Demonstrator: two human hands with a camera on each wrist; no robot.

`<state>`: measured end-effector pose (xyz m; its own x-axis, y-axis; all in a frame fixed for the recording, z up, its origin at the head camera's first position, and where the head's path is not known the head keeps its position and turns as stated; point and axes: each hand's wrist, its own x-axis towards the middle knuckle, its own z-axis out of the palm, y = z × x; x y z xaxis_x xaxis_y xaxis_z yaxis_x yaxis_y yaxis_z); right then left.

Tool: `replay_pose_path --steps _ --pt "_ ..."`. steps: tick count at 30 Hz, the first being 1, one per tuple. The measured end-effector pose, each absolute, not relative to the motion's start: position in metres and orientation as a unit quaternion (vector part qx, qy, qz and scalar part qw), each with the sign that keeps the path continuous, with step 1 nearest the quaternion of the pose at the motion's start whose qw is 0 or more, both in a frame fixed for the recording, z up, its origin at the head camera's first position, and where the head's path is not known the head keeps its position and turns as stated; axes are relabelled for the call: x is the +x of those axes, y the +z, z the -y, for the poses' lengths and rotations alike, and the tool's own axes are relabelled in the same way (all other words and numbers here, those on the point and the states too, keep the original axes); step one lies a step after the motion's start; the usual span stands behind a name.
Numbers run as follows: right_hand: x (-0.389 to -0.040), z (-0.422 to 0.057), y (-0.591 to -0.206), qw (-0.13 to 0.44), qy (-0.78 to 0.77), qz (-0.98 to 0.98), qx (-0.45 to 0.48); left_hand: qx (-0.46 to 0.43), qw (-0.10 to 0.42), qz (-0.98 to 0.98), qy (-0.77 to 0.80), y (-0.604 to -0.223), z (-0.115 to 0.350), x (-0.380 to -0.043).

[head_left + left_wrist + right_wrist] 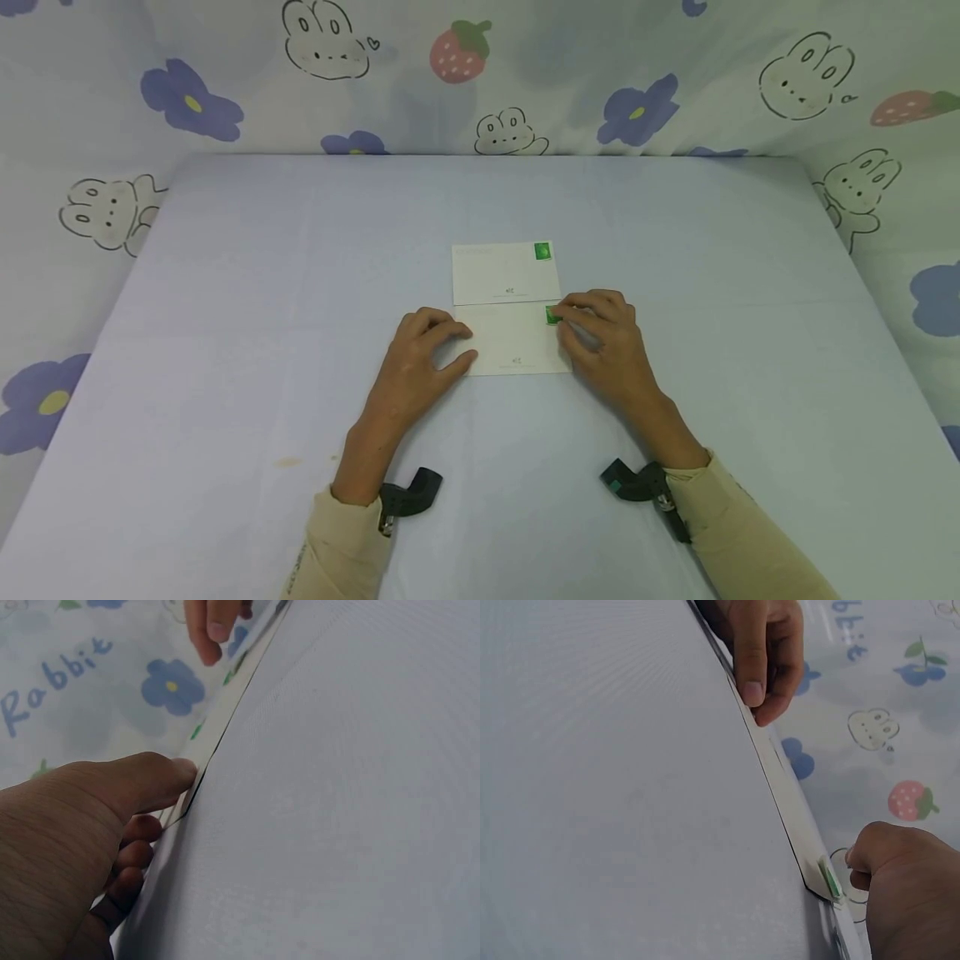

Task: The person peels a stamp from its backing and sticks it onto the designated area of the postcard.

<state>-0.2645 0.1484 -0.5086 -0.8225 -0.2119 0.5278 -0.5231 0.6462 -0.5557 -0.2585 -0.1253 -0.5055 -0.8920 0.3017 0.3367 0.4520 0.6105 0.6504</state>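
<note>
Two white cards with small print lie one above the other on the table, the far card (495,275) and the near card (502,337). Each bears a green stamp at its upper right corner; the far stamp (542,251) shows fully, while fingertips partly cover the near stamp (551,315) in the head view. My left hand (412,367) rests at the near card's left edge, thumb and fingers loosely bent and apart. Over the near card's right end is my right hand (611,350), its fingers bent above the stamp. In the right wrist view the near stamp (830,879) lies on the card, below that hand.
The table (225,350) has a pale cloth with a small yellowish stain (287,462) at the left front. Behind it hangs a patterned curtain (420,92) with rabbits, flowers and strawberries. Black wrist cameras sit on the left wrist (411,493) and the right wrist (637,483).
</note>
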Motion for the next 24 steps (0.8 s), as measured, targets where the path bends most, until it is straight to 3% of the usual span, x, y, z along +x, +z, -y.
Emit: replay_pose_path --steps 24 --pt "-0.2656 -0.1487 -0.5108 0.190 0.350 0.893 0.209 -0.206 0.092 0.895 -0.385 -0.5034 0.1246 -0.2586"
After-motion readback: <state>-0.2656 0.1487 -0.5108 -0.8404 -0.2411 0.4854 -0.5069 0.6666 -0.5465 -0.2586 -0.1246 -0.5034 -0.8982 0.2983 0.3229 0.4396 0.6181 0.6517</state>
